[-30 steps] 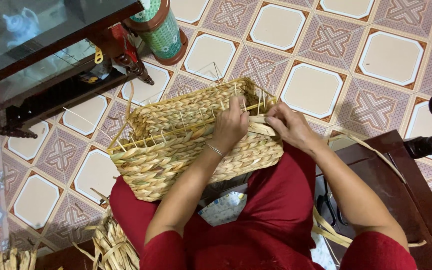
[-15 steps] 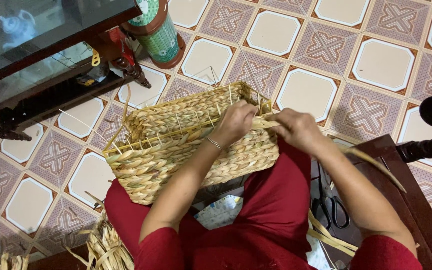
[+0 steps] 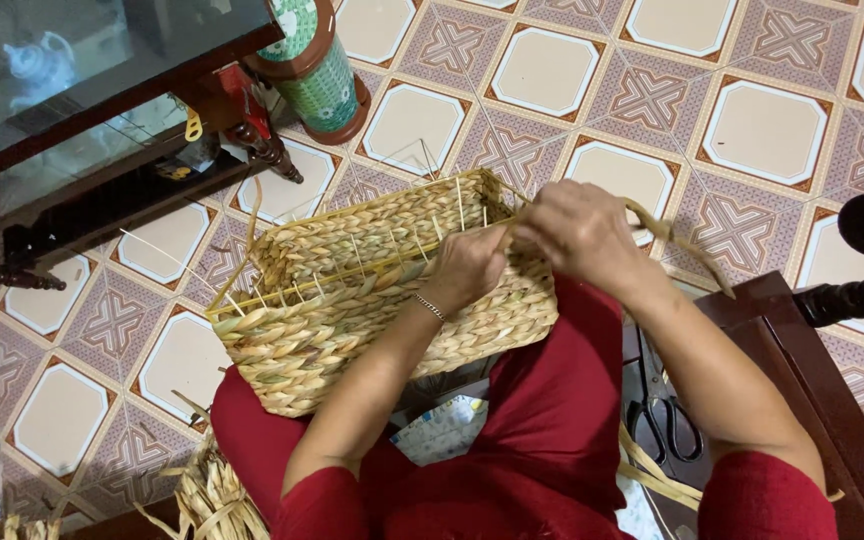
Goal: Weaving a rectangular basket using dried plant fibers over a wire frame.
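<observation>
A person in red clothing weaves the rim of a rectangular straw basket (image 3: 372, 290) that rests tilted across the lap, its open side turned toward the patterned tile floor (image 3: 652, 100). The left hand (image 3: 467, 265) presses against the near top edge with fingers curled closed, apparently pinching the braid in place, a thin bracelet (image 3: 430, 307) at the wrist. The right hand (image 3: 582, 228) sits just beside it at the basket's corner, fingers bent and closed around a flat straw strand (image 3: 687, 250) that trails off to the right. Thin upright wire ribs (image 3: 352, 262) stand along the rim, waiting for the braid. Done well, this step appears to call for the left hand to pin the last turn firmly while the right draws the strand taut and flat between the ribs, without twisting it. Black scissors (image 3: 664, 418) lie on a dark wooden stool (image 3: 802, 370) at the person's right; loose straw (image 3: 207, 495) is heaped by the left knee. A glass-topped table (image 3: 82, 90) and a green patterned container (image 3: 317, 70) stand beyond the basket
</observation>
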